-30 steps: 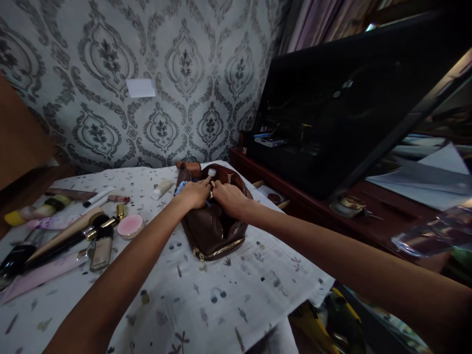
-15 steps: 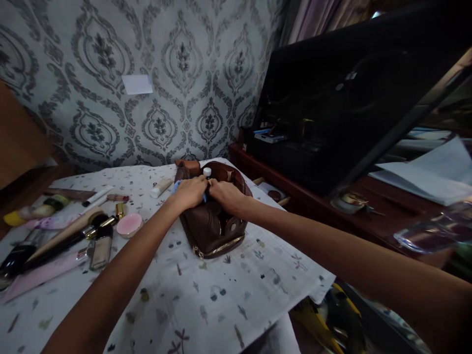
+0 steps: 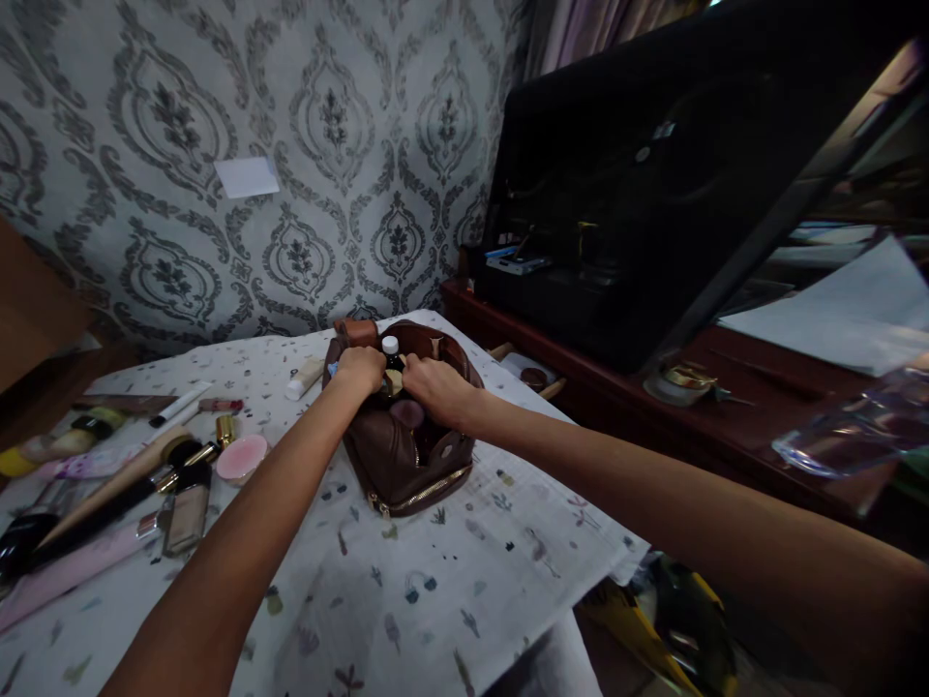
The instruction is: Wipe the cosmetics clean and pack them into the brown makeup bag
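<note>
An open brown handbag with a gold zip stands on the patterned white cloth. Both hands reach into its mouth. My left hand is closed at the bag's left side, by a bit of light blue material; its fingertips are hidden. Across the opening, my right hand has curled fingers, and what they grip cannot be made out. Between the hands a dark bottle with a white cap stands upright in the bag. Below it lies a round mauve item.
Left on the cloth lie a pink round compact, a foundation bottle, a pink tube, brushes and other cosmetics. A cream tube lies beside the bag. To the right are an open drawer and a large black screen.
My hands have moved slightly apart, baring more of the bag's inside, and the round mauve item now shows. Less of the light blue material is visible. The view has shifted a little.
</note>
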Tool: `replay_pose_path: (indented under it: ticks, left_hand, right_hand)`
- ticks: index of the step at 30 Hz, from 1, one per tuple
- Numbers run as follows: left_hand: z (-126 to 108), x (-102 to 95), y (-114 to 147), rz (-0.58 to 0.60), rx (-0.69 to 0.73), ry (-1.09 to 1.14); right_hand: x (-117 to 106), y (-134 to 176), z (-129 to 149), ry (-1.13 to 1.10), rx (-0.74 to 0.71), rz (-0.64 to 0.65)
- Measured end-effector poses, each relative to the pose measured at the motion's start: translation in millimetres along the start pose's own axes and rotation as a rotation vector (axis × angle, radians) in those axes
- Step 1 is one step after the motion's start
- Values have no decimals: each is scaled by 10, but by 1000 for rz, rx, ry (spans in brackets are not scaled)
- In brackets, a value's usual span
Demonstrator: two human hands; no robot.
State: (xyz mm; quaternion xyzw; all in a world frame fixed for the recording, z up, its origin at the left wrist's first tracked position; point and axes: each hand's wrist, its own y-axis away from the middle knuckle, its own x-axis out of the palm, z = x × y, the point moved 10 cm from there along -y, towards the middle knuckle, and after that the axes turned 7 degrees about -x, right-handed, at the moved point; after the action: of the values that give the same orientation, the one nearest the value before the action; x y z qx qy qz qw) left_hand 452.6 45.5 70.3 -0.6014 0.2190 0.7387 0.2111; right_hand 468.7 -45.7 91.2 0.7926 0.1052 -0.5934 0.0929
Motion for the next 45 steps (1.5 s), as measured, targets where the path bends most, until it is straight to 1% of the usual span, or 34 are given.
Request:
replay_pose_path:
  ticks: [5, 9, 12, 19, 26, 33, 36, 39, 42, 45]
  left_hand:
    - [119, -74, -7, -27, -56, -12]
    - [125, -44, -19, 2, -63, -14]
    - [97, -20, -27, 10, -54, -13]
    - [81, 3, -42, -18, -32, 19]
    - [180, 24, -27, -42, -46, 77]
    - [171, 61, -83, -11, -93, 75]
    - [167, 79, -73, -12, -91, 62]
    - [153, 79, -44, -12, -90, 45]
    - [113, 54, -14, -9, -89, 27]
    - [49, 11, 17, -8, -73, 10]
  right_hand:
    - [-37, -4, -57, -50, 29, -24]
    - [-68, -74, -114, -77, 98, -34]
    - [-91, -126, -133, -94, 121, -17]
    - [-128, -156, -137, -134, 91, 42]
    - [-78, -113, -191, -148, 117, 27]
    - [-69, -96, -181, -163, 102, 7]
    - [-86, -72, -162, -176, 82, -14]
    - [-149, -14, -138, -188, 58, -49]
    - [-291, 120, -108, -221, 19, -108]
    - [-496, 364, -144, -320, 24, -237]
